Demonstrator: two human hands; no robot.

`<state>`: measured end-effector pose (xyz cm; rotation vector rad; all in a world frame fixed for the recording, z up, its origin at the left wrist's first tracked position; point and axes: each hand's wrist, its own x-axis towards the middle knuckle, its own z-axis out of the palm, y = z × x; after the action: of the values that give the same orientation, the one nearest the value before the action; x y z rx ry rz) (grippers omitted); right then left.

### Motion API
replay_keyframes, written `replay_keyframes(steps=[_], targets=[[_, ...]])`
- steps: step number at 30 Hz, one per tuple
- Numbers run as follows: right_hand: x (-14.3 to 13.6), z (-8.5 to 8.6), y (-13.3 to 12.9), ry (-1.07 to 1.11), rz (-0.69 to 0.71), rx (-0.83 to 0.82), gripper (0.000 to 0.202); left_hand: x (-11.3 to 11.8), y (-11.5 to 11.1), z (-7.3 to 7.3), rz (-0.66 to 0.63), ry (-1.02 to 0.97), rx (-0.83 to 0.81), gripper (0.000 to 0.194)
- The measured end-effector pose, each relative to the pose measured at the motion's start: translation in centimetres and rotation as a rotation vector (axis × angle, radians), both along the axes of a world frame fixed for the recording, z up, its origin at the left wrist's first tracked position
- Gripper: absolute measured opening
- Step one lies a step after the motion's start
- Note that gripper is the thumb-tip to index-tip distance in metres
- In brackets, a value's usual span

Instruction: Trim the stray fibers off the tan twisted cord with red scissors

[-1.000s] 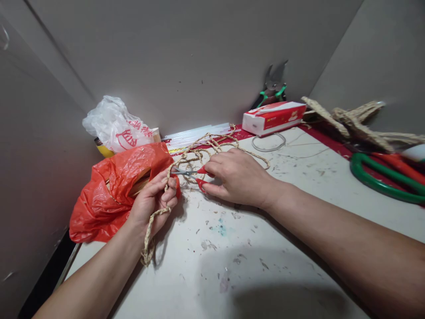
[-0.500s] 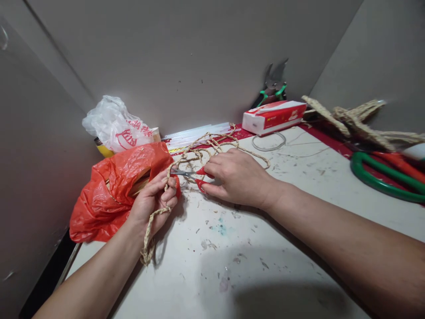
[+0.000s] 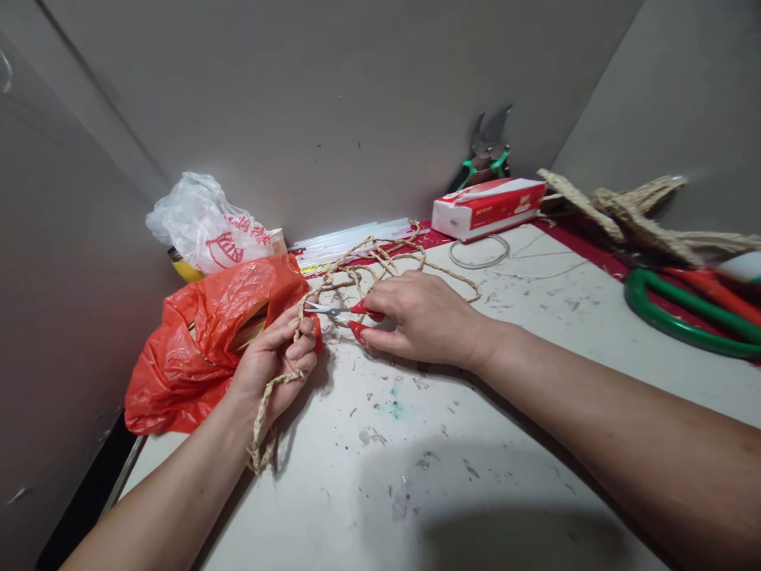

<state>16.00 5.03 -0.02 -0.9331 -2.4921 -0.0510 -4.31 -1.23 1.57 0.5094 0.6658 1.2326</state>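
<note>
Grey walls (image 3: 369,95) back the tabletop (image 3: 338,507); the left hand (image 3: 281,357) pinches a braided cord (image 3: 261,414), the right hand (image 3: 419,317) grips red-handled scissors (image 3: 336,312), pointing leftward, crosswise to the cord beside that pinch.

That orange-red bag (image 3: 202,373) on the left is glossy, crinkled plastic, the braided cord (image 3: 260,420) rough, matt fibre, and the scissors (image 3: 334,312) smooth metal with plastic handles (image 3: 357,330).

The right edge cut off the green handle (image 3: 635,305); the red bag (image 3: 172,373) partly hid tan strips (image 3: 254,327); whether the scissors (image 3: 336,312) touched the rope (image 3: 261,408) was unclear.
</note>
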Motion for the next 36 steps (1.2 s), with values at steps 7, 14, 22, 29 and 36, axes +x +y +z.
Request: replay_keyframes(steps=[7, 14, 22, 29, 36], targets=[[0.06, -0.05, 0.18, 0.014, 0.015, 0.009, 0.021, -0.10, 0.06, -0.05, 0.000, 0.004, -0.004, 0.022], [-0.07, 0.35, -0.22, -0.061, -0.011, 0.069, 0.026, 0.20, -0.02, -0.37, -0.018, 0.122, 0.039, 0.020], [-0.17, 0.48, -0.57, -0.080, -0.032, 0.074, 0.030, 0.75, -0.30, -0.57, 0.046, 0.276, 0.106, 0.013], [-0.36, 0.68, -0.69, -0.090, -0.031, 0.053, 0.032, 0.69, -0.17, -0.70, 0.095, 0.334, 0.126, 0.019], [-0.35, 0.62, -0.55, -0.072, 0.003, -0.008, 0.033, 0.65, -0.01, -0.84, 0.105, 0.333, 0.099, 0.025]])
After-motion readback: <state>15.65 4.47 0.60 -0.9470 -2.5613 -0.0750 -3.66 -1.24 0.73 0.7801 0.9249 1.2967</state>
